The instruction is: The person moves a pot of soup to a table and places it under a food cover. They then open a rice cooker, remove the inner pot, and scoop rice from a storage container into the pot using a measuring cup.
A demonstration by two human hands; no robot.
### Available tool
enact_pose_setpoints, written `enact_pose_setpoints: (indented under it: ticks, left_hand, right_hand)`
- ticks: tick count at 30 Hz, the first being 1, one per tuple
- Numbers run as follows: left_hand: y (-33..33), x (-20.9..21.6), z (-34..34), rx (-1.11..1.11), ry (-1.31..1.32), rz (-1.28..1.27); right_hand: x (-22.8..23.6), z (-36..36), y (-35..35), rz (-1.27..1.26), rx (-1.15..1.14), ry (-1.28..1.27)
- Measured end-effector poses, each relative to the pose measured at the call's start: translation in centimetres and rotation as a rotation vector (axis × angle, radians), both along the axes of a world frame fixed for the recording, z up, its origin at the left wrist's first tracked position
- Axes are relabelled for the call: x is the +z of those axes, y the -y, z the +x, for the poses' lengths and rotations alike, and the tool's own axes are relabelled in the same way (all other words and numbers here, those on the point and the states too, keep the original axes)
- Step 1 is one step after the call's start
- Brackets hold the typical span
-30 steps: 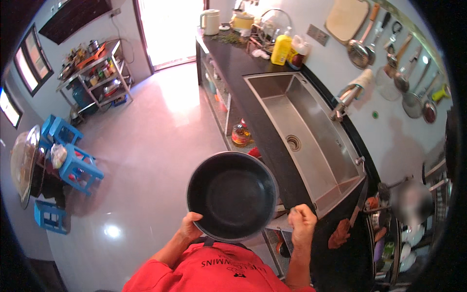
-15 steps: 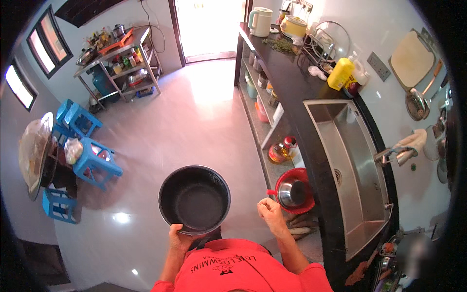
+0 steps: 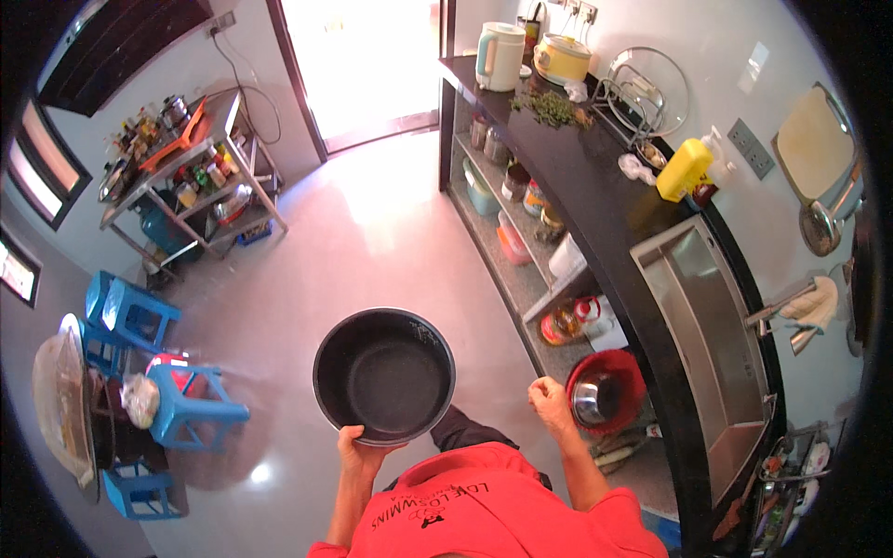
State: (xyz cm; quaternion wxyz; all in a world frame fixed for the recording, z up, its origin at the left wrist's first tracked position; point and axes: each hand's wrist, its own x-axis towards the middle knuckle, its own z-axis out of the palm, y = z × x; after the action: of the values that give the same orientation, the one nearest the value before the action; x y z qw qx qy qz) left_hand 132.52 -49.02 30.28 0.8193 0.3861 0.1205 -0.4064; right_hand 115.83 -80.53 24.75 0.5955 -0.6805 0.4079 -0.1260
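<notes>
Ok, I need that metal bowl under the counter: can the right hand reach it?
Probably yes, perhaps by bending: the right hand is off the pot, and the open shelf leaves the metal bowl unblocked.

Pot, dark, round, open-topped: near rim held in left grip, thumb over edge. Right grip: fingers curled, apart from pot. Just right of right grip: metal bowl inside red basin. Farther right: black bench, steel sink. Well left of left grip: blue stools.
</notes>
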Motion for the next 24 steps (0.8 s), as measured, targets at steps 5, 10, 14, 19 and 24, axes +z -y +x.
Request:
enact_pose_setpoints:
  ticks: [5, 10, 14, 19, 24]
  left_hand:
    - [3.4, 2.7, 11.3, 0.049, -0.048, 0.081]
    - [5.7, 2.2, 22.3, 0.115, -0.071, 0.052]
    - [7.1, -0.1, 30.7, 0.162, -0.075, 0.082]
    - [10.7, -2.3, 43.4, 0.089, -0.087, 0.095]
    - [16.1, -8.1, 56.6, -0.038, -0.054, 0.164]
  right_hand:
    - [-5.3, 14.0, -0.5, -0.482, 0.340, -0.154]
    - [-4.4, 26.8, -1.4, -0.564, 1.294, -0.431]
    - [-4.2, 33.5, 1.9, -0.344, 1.469, -0.759]
    - [-5.4, 44.2, 5.4, -0.305, 1.467, -0.829]
    - [-9.9, 52.8, 8.0, -0.221, 1.122, -0.747]
